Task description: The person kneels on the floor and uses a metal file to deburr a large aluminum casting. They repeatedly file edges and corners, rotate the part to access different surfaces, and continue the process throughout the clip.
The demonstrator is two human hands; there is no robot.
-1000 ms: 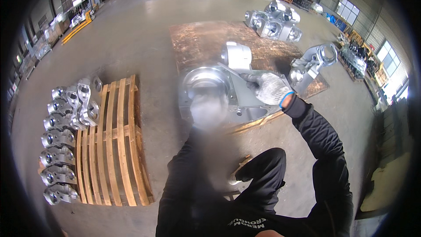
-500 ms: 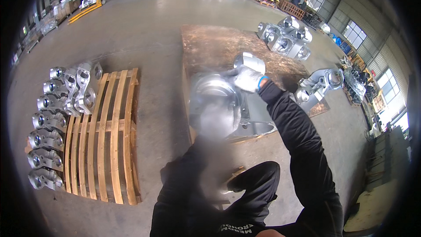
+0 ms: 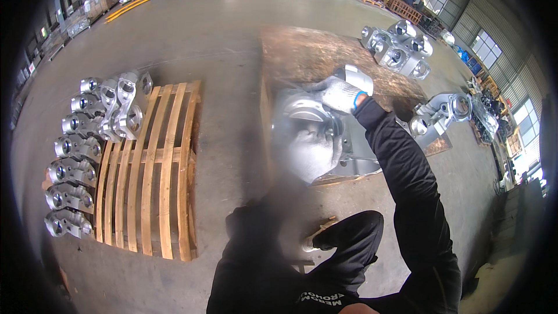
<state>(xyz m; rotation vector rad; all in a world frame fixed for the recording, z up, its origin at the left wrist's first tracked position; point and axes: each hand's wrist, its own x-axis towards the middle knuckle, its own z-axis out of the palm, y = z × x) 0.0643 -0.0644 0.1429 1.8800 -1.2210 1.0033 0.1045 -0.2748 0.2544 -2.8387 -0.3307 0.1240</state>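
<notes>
Big silvery cast-metal housing point(image 3: 349, 139) sits on the brown board point(image 3: 302, 58), right in front; gloved right hand point(image 3: 340, 94) curled over its top edge, gripping; left hand point(image 3: 311, 151) is a blur against its face, fingers can't tell; wooden pallet point(image 3: 151, 168) with more castings point(image 3: 87, 151) off left.

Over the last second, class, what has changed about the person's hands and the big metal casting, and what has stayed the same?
The right hand stays gripping the top of the metal casting, and the casting has swung from angled rightward to more upright. The blurred left hand remains at its front. The view has drifted, so the wooden pallet and its row of metal parts sit differently in frame, but they look unmoved.
</notes>
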